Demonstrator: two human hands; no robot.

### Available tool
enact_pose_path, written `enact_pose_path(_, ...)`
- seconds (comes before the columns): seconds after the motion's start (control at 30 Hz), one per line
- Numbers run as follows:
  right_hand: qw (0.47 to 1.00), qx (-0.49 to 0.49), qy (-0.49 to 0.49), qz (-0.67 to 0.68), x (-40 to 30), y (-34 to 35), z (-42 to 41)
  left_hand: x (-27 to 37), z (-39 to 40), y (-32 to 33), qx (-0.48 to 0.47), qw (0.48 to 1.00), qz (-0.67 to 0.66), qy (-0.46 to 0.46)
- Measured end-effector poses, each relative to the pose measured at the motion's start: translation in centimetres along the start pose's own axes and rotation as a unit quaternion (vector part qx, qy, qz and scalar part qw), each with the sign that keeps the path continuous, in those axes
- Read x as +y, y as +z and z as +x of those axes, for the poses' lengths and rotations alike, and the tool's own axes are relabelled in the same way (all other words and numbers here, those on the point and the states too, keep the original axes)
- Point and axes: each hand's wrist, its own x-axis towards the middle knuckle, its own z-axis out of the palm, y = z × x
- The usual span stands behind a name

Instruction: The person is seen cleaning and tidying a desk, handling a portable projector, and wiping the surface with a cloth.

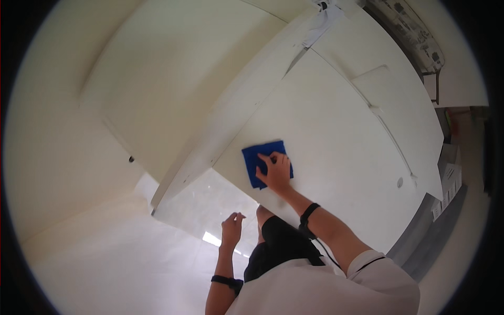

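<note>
A folded blue cloth [252,157] lies flat on the white desk top [334,138], close to its left front corner. My right hand [277,171] is on the cloth, with thumb and forefinger spread and the other fingers curled over its right part. The palm side and the exact grip are hidden. Off the desk's front edge, to the left, my left hand [232,228] hangs over the floor. Its fingers are loosely bent and nothing shows in them.
A white upright panel [236,102] borders the desk's left side. A raised strip [388,128] runs along the desk farther right. A patterned item [421,35] stands beyond the far right edge, and a white box [449,185] with printed marks sits low at right.
</note>
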Motion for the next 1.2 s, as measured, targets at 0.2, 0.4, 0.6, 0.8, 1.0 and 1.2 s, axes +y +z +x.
enact_pose_path(0.2,0.987,0.116,0.086,-0.075,10.3,-3.7,10.3,1.2,0.8,0.6,-0.042,0.997,0.0,-0.062)
enact_pose_path(0.4,0.912,0.22,0.256,-0.234,25.7,-8.3,18.5,2.1,1.7,2.7,-0.049,0.997,-0.022,-0.062)
enact_pose_path(0.6,0.907,0.226,0.262,-0.241,21.9,-5.7,18.6,1.8,1.0,2.3,-0.049,0.996,-0.032,-0.072)
enact_pose_path(0.8,0.994,0.081,0.051,-0.059,2.5,0.7,8.6,1.6,1.7,1.0,-0.034,0.998,-0.013,-0.05)
enact_pose_path(1.0,1.0,-0.019,-0.017,0.014,-6.4,3.1,-0.9,3.4,2.1,-1.5,-0.005,0.998,-0.027,-0.063)
enact_pose_path(1.2,1.0,0.002,-0.031,0.005,1.1,0.6,8.1,2.5,1.8,-2.6,0.011,0.997,-0.019,-0.073)
